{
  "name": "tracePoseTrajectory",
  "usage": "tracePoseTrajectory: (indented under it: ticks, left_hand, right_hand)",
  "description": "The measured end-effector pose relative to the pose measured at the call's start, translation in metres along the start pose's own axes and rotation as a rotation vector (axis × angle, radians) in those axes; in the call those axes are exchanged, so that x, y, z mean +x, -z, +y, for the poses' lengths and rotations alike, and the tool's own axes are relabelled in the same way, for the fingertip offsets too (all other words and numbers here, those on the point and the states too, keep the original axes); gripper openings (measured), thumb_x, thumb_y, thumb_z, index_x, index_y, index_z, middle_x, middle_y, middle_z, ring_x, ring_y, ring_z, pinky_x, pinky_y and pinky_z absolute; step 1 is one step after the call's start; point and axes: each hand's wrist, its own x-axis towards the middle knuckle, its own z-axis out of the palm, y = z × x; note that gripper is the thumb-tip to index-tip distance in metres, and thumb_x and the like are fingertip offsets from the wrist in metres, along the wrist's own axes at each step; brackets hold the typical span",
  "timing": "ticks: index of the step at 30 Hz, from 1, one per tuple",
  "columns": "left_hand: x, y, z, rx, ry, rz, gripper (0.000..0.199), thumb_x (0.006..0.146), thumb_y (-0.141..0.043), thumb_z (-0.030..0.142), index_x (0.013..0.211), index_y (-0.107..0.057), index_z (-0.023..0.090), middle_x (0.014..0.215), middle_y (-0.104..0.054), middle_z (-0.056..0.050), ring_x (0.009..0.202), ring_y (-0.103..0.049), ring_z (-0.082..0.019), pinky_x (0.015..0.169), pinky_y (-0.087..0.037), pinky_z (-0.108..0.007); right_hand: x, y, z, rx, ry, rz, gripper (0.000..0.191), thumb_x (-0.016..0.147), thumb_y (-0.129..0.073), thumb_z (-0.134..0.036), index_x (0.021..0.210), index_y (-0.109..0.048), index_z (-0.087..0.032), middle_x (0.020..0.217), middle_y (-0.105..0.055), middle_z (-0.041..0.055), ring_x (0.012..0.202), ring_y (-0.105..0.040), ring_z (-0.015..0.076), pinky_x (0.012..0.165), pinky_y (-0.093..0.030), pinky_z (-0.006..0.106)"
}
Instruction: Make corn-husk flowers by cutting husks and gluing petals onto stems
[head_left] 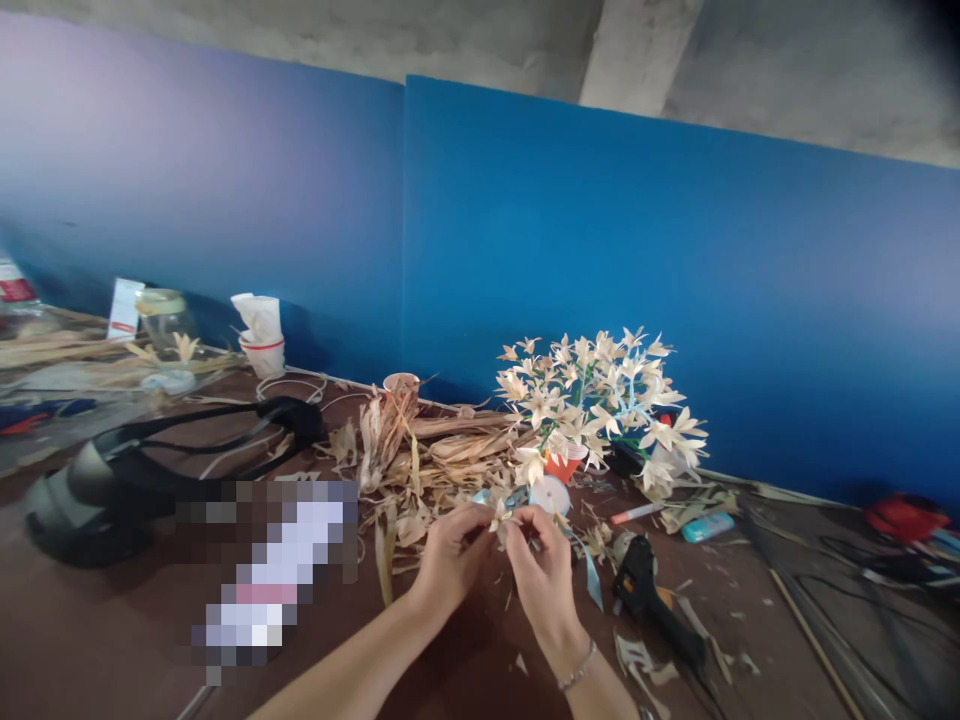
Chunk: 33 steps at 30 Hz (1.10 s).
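Between my two hands is a small cream flower [501, 515] with pointed petals, apparently made of dried corn husk. My left hand [455, 548] pinches it from the left with thumb and fingers. From the other side my right hand [541, 560] closes on it too, fingertips nearly meeting the left ones. A bracelet circles the right wrist. Just beyond the fingers lies a white roll of ribbon or tape [550, 494], partly covered by the right hand. Behind it, a large bunch of similar cream flowers [600, 395] stands in an orange-red cup [564, 463].
Dried husks [457, 450] are heaped at the centre back. A black glue gun [649, 590] lies to the right, near a light blue packet [708, 527]. A black headset [97, 490] and a blurred-out screen [277, 570] are left. White cups [262, 350] stand by the blue partition [675, 250].
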Motion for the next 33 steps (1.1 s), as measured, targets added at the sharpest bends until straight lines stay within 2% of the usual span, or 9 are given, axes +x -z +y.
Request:
tracePoseTrajectory:
  ticks: [6,12,15,21,25,30,33]
  left_hand:
    - [0.000,0.000,0.000,-0.009,0.025,-0.040,0.014,0.076,-0.052,0.018,0.066,-0.062,0.015,0.066,-0.062,-0.004,0.064,-0.056,-0.015,0.061,-0.043,-0.023]
    - [0.001,0.001,0.001,-0.021,0.039,-0.066,0.016,0.076,-0.051,0.017,0.066,-0.062,0.014,0.064,-0.060,-0.003,0.062,-0.054,-0.014,0.059,-0.041,-0.022]
    - [0.000,0.002,0.001,-0.055,0.049,-0.080,0.016,0.077,-0.052,0.020,0.068,-0.063,0.014,0.065,-0.062,-0.003,0.063,-0.055,-0.014,0.060,-0.042,-0.022]
    - [-0.001,-0.001,-0.001,-0.168,0.181,-0.062,0.017,0.076,-0.056,0.026,0.067,-0.063,0.013,0.061,-0.060,-0.002,0.062,-0.054,-0.014,0.060,-0.042,-0.022]
    - [0.000,-0.002,-0.007,-0.305,0.304,-0.007,0.015,0.072,-0.061,0.028,0.079,-0.063,0.014,0.065,-0.060,-0.001,0.061,-0.054,-0.013,0.058,-0.043,-0.022]
    - [0.002,-0.002,-0.005,-0.364,0.296,-0.002,0.016,0.069,-0.065,0.029,0.071,-0.062,0.013,0.063,-0.060,-0.001,0.060,-0.053,-0.012,0.057,-0.042,-0.021]
    - [0.004,-0.002,-0.001,-0.428,0.349,0.020,0.020,0.066,-0.067,0.032,0.067,-0.060,0.013,0.057,-0.057,0.001,0.054,-0.051,-0.010,0.053,-0.040,-0.020]
  right_hand:
    - [0.004,0.006,-0.004,0.025,0.022,-0.075,0.015,0.080,-0.046,-0.020,0.065,-0.047,-0.019,0.060,-0.046,-0.0032,0.056,-0.044,0.0110,0.053,-0.036,0.021]
    - [0.006,0.013,-0.003,-0.154,0.194,-0.100,0.014,0.079,-0.046,-0.016,0.066,-0.051,-0.019,0.065,-0.053,-0.0006,0.063,-0.049,0.0135,0.064,-0.037,0.025]
    - [0.007,0.014,-0.003,-0.213,0.233,-0.099,0.013,0.079,-0.046,-0.016,0.068,-0.052,-0.019,0.067,-0.055,-0.0003,0.066,-0.050,0.0142,0.068,-0.037,0.027]
    - [0.006,0.013,-0.002,-0.223,0.209,-0.110,0.013,0.081,-0.047,-0.019,0.068,-0.051,-0.019,0.068,-0.056,0.0001,0.066,-0.050,0.0148,0.068,-0.036,0.028]
    - [0.006,0.011,-0.001,-0.188,0.173,-0.081,0.013,0.081,-0.048,-0.020,0.069,-0.053,-0.018,0.068,-0.057,0.0008,0.066,-0.051,0.0148,0.067,-0.037,0.027]
    - [0.006,0.011,-0.002,-0.180,0.142,-0.069,0.013,0.081,-0.050,-0.022,0.070,-0.055,-0.018,0.070,-0.059,0.0010,0.067,-0.052,0.0148,0.066,-0.038,0.026]
    - [0.006,0.011,0.000,-0.187,0.144,-0.062,0.011,0.081,-0.049,-0.022,0.072,-0.055,-0.018,0.069,-0.059,0.0008,0.066,-0.052,0.0146,0.066,-0.038,0.027]
